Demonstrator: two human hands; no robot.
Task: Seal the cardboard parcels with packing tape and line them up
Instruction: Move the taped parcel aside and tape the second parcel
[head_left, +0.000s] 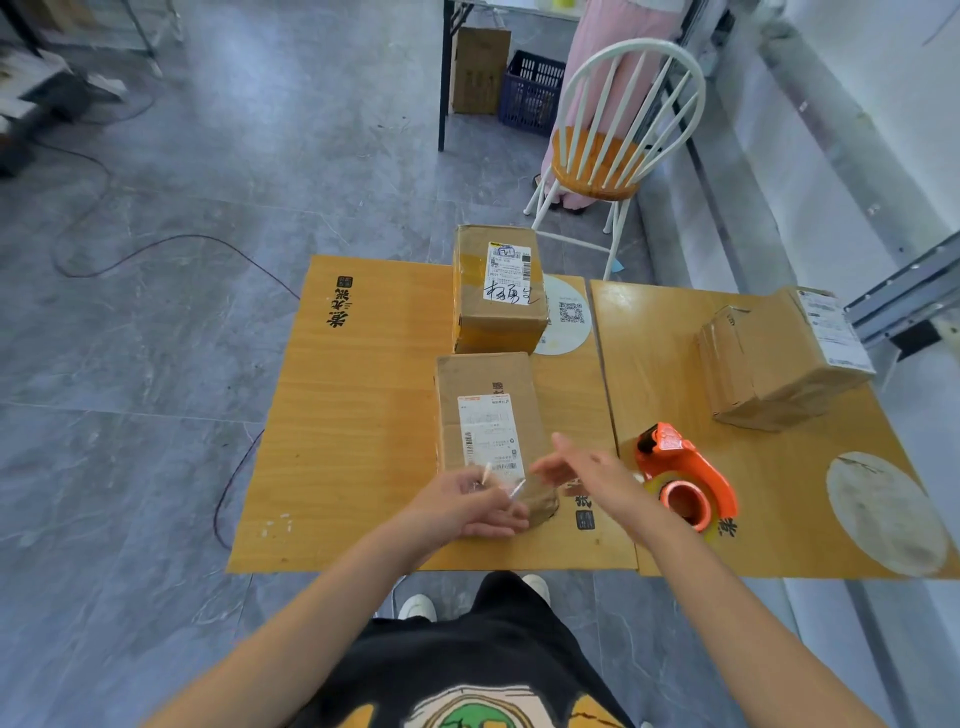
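Observation:
Three cardboard parcels stand on two low wooden tables. The near parcel (488, 415) bears a white label and lies in front of me. Behind it stands a taped parcel (496, 291) with handwriting on its label. A third parcel (779, 358) sits on the right table (779, 519). My left hand (467, 506) pinches a strip of clear tape (501, 480) over the near parcel's front end. My right hand (587, 473) hovers beside it with fingers straight. An orange tape dispenser (685, 478) lies just right of my right hand.
A white chair with a wooden seat (613, 150) stands behind the tables. Cables (156, 249) run over the grey floor at left. A blue crate (530, 91) and a box lean by a far table leg. A metal rail (904, 296) borders the right side.

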